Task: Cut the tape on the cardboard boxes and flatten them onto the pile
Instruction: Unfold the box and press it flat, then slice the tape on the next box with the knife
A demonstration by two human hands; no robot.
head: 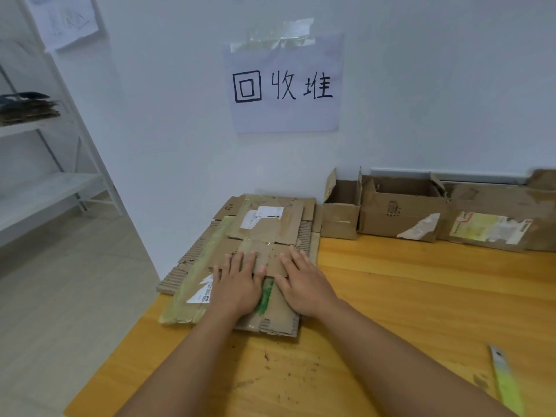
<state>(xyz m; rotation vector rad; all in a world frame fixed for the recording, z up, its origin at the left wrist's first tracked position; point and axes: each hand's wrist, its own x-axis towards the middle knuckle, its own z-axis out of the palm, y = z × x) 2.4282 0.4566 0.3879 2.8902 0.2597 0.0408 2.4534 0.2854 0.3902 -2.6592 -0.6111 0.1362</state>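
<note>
A pile of flattened cardboard [264, 230] lies at the table's far left corner, under a handwritten paper sign on the wall. My left hand [240, 281] and my right hand [304, 284] both press flat on the top sheet of the pile, fingers straight and spread. Three unflattened boxes stand along the wall to the right: a small open box [341, 215], a wider open box [400, 212] and a low box with a yellow label [496, 221]. A yellow-handled cutter [505, 380] lies on the table at the near right, apart from both hands.
The yellow wooden table [406, 296] has dirt specks near its front middle. Its left edge drops to a tiled floor. A white metal shelf rack [54, 182] stands at the far left with a few dark items on one shelf.
</note>
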